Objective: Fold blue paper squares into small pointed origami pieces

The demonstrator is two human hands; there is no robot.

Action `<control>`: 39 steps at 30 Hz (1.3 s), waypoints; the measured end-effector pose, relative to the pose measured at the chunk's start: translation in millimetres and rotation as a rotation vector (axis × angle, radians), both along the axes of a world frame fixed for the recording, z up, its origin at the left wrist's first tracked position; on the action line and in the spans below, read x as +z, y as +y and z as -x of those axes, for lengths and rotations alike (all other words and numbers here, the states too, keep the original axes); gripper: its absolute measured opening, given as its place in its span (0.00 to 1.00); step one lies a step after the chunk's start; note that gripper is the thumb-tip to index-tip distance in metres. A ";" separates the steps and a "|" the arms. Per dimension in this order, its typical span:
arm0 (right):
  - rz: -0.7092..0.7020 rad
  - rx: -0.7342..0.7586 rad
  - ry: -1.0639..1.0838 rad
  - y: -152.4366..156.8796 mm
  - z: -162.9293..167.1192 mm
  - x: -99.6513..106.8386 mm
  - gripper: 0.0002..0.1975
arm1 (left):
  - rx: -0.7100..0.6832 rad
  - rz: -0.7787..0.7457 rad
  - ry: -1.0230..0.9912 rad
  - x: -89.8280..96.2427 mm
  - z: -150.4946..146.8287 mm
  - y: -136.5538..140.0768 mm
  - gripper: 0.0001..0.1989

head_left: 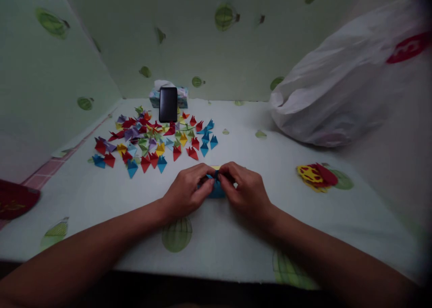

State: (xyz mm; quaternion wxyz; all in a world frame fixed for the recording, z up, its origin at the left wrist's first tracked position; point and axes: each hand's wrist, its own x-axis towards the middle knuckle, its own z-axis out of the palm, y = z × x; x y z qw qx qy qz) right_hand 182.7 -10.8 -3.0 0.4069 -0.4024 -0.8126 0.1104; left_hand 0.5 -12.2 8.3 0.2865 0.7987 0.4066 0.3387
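Note:
Close together near the middle of the table, my left hand (189,187) and my right hand (248,190) pinch a small blue piece of paper (217,192) between thumbs and fingers. Its upper part looks dark between the fingertips, and my fingers hide much of its shape. A pale yellow edge (215,167) shows just behind my fingertips; I cannot tell what it belongs to. Beyond my left hand lie several small folded paper pieces (145,164) with pointed tips, in red, blue, yellow, green and purple.
A black phone (168,104) leans against a tissue box (182,98) at the back. At right, a large white plastic bag (324,92) bulges over the table, with yellow and red cut-out pieces (317,176) in front. A red object (16,200) sits at the left edge.

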 end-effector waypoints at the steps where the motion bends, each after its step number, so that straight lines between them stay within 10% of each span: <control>1: 0.003 0.001 0.012 -0.1 -0.2 0.3 0.06 | -0.003 -0.017 -0.004 -0.3 0.6 0.2 0.08; 24: -0.079 -0.011 -0.051 -0.1 3.1 -3.8 0.08 | 0.048 -0.305 0.119 -7.1 -0.2 -1.2 0.07; 39: 0.254 0.044 0.160 3.9 0.0 0.0 0.03 | 0.068 -0.130 -0.037 -4.9 0.6 3.2 0.03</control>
